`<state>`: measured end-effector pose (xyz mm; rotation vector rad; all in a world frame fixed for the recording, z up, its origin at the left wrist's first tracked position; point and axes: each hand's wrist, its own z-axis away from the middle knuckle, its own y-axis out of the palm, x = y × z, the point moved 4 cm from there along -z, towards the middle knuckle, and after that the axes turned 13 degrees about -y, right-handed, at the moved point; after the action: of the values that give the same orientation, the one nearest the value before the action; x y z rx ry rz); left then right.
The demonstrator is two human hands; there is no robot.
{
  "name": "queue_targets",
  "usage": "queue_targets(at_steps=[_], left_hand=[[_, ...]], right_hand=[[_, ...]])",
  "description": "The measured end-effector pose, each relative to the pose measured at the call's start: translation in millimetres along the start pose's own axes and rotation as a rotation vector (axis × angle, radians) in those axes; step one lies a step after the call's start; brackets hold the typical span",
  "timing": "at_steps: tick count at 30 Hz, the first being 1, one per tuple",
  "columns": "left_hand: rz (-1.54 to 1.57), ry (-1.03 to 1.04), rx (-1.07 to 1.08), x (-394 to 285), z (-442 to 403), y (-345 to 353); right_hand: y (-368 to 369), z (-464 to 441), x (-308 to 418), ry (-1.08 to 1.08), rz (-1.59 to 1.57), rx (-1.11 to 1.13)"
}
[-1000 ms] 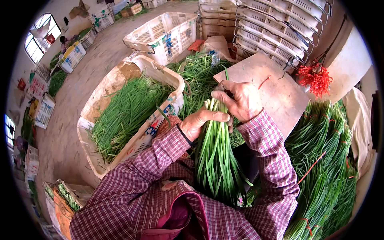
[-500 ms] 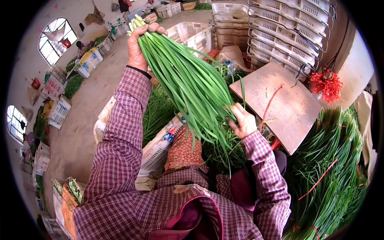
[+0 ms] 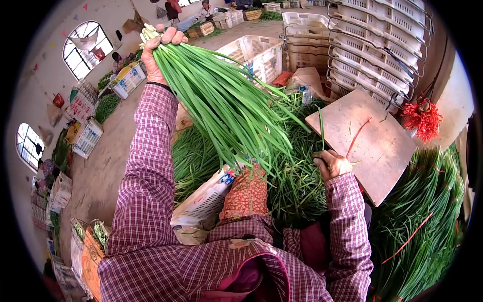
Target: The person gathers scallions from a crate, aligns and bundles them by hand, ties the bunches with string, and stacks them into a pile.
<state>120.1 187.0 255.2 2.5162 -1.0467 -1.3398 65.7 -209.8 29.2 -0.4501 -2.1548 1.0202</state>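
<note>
My left hand [image 3: 160, 53], raised at the upper left, is closed round the pale stem ends of a bunch of garlic chives [image 3: 221, 100]. The long green leaves fan out down and to the right, their tips hanging loose over a heap of loose leaves [image 3: 297, 186]. My right hand [image 3: 333, 164] is closed beside the left edge of a square board [image 3: 365, 138], apart from the bunch. A thin green leaf stands just above its fingers; whether they pinch it or anything else, I cannot make out.
A red tie [image 3: 358, 137] lies on the board, and a cluster of red ties [image 3: 422, 118] hangs behind it. Tied chives [image 3: 422, 221] are piled at the right. Stacked white crates [image 3: 377, 45] stand behind. A white crate [image 3: 204, 199] is by my knee. People sit farther back.
My right hand has left the leaf tips and moved right and down to the board's edge, its fingers now closed. My left hand has shifted left with the bunch, whose leaves have spread.
</note>
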Motion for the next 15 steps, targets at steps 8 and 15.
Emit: queue_targets(at_steps=[8,15], left_hand=[[0.17,-0.076,0.418,-3,-1,13],[0.24,-0.015,0.57,10,0,18]], right_hand=[[-28,-20,62,-0.28,-0.244,-0.441],[35,-52,127,-0.319,-0.291,-0.156]])
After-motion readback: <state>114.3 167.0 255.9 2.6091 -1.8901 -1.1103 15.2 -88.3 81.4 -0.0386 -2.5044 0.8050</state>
